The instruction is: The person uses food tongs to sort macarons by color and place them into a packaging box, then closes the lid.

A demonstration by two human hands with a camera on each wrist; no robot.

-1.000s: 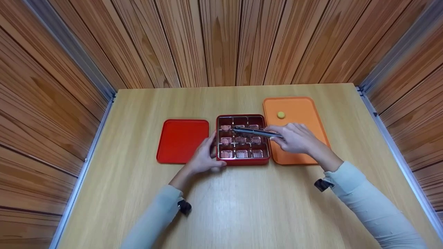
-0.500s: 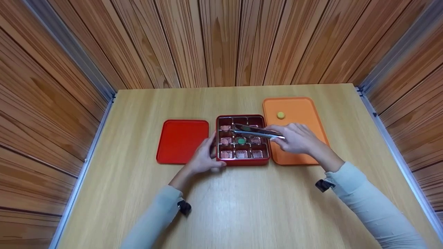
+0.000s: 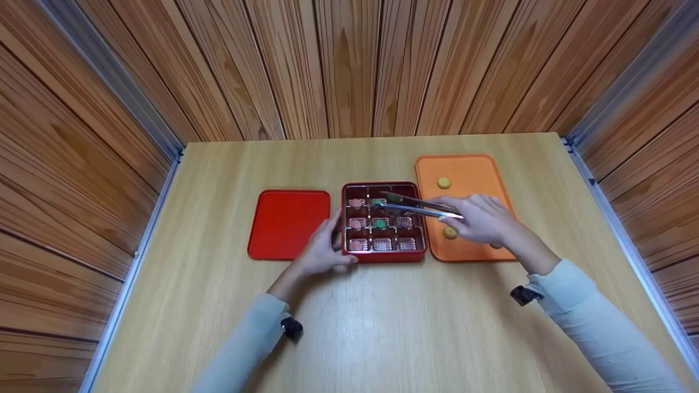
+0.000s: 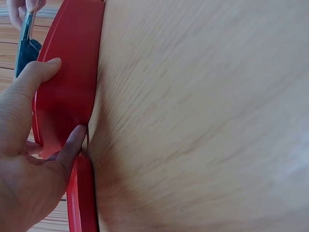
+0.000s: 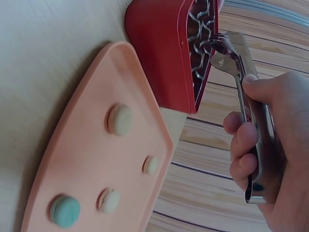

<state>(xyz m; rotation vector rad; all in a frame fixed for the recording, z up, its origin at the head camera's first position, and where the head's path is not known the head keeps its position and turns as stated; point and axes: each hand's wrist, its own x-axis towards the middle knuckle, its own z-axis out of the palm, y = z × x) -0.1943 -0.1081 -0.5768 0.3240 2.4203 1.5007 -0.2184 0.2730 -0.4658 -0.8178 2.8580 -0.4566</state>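
My left hand point(image 3: 321, 251) holds the near left corner of a red box point(image 3: 384, 257), its thumb on the front wall point(image 4: 72, 77). A clear divided insert lines the box. Pink macarons point(image 3: 356, 224) sit in the left column; green macarons point(image 3: 380, 224) show in the middle column's far and centre cells. My right hand point(image 3: 478, 218) grips metal tongs point(image 3: 418, 209) over the box's right side. The tongs' arms are spread, and nothing shows between their tips in the right wrist view.
An orange tray point(image 3: 464, 169) lies right of the box. It bears several macarons, among them a yellow one point(image 3: 443, 183) and a green one point(image 5: 65, 210). Left of the box lies a red lid point(image 3: 284, 224). Wood-panelled walls point(image 3: 349, 71) surround the table.
The tongs have spread and moved right with my right hand, away from the middle column. A green macaron now shows in the far middle cell. My left hand stays at the box corner.
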